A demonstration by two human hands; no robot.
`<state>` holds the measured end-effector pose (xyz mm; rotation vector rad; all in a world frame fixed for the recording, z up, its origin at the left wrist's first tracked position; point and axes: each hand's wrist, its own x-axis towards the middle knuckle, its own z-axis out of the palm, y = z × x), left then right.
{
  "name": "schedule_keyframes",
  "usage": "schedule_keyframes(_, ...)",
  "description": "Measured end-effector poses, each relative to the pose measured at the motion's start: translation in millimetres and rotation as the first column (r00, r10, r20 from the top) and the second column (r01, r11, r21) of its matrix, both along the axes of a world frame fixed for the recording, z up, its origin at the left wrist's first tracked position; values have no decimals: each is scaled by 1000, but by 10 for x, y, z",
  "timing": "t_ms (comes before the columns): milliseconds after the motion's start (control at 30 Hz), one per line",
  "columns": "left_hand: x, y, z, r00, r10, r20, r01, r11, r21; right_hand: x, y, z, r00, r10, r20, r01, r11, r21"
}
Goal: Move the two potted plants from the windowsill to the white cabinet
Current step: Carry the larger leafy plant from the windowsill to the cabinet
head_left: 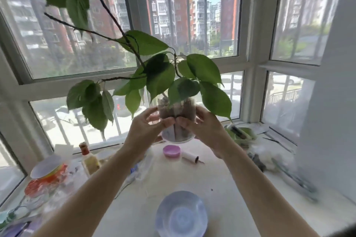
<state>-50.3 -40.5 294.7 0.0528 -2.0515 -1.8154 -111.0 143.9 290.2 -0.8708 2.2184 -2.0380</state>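
A potted plant [178,110] in a clear plastic pot filled with brown soil stands in the middle of the view, above the windowsill [221,183]. Long dark branches with broad green leaves spread up and to the left. My left hand [149,128] grips the pot's left side and my right hand [200,128] grips its right side, thumbs nearly touching in front. Whether the pot's base rests on the sill or hangs just above it, I cannot tell. No second potted plant or white cabinet is in view.
On the sill lie a pink lid [171,150], a small white roll [190,156], a blue-white bowl [181,214] near me, a bottle [89,159], a colourful lidded jar [47,175] at left, and a green tray [240,134] with clutter at right. Window panes close the back.
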Motion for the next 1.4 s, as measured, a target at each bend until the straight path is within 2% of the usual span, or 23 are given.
schedule_keyframes(333, -521, 707, 169, 957, -289, -24, 289, 957, 8, 82, 820, 167, 956, -292, -35, 293, 956, 29)
schedule_keyframes(633, -484, 1631, 198, 816, -578, -31, 578, 815, 36, 675, 1629, 211, 838, -545, 23, 545, 838, -13)
schedule_keyframes(833, -105, 2543, 184, 666, -745, -33, 745, 663, 66, 1397, 2384, 175, 697, -715, 48, 717, 694, -62)
schedule_keyframes(1067, 510, 3556, 307, 534, -844, -50, 846, 532, 50, 2276, 3211, 264, 557, -828, 59, 831, 554, -54)
schedule_keyframes(1400, 1580, 4890, 408, 360, -931, -57, 933, 359, 23, 3564, 4370, 283, 446, -894, 48, 893, 441, -90)
